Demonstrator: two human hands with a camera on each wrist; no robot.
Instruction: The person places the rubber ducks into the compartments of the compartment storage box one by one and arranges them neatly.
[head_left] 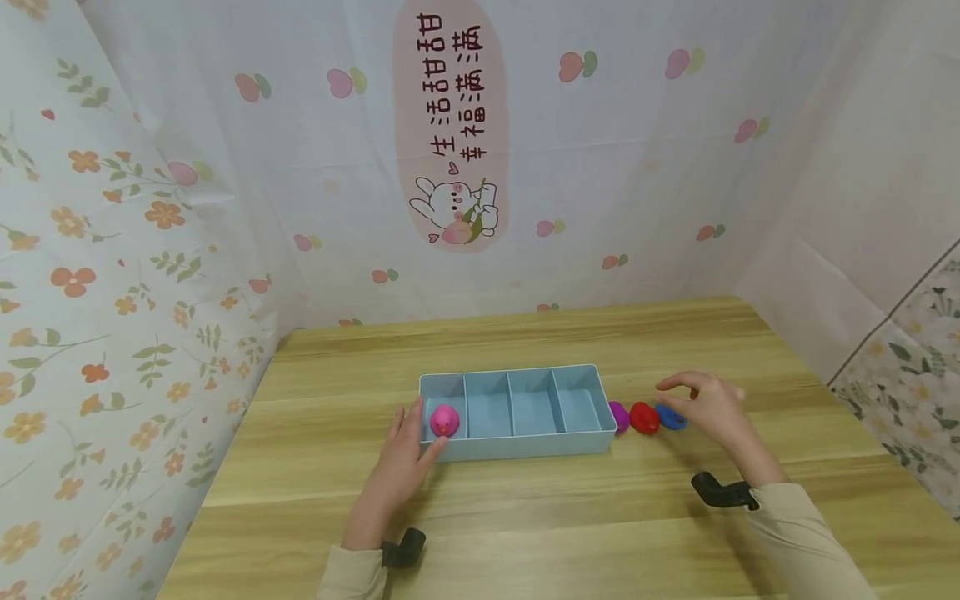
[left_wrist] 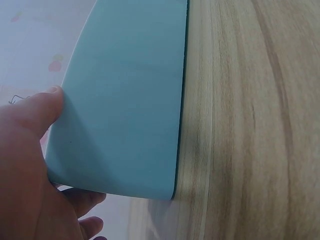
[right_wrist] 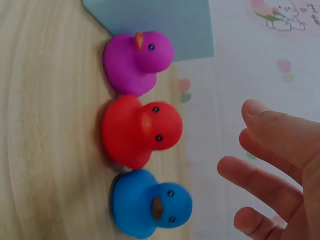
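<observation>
A light blue box with four compartments in a row stands on the table. My left hand holds its left front corner, thumb on the front rim and fingers around the left end. A pink rubber duck sits in the leftmost compartment. To the right of the box, a purple rubber duck, a red rubber duck and a blue rubber duck stand in a row, the purple one by the box's end. Above the blue duck, my right hand hovers with loosely bent, spread fingers and nothing between them.
The wooden table meets a printed cloth backdrop behind the box. Flowered cloth hangs on the left. Both wrists wear black camera mounts, the left mount low over the table.
</observation>
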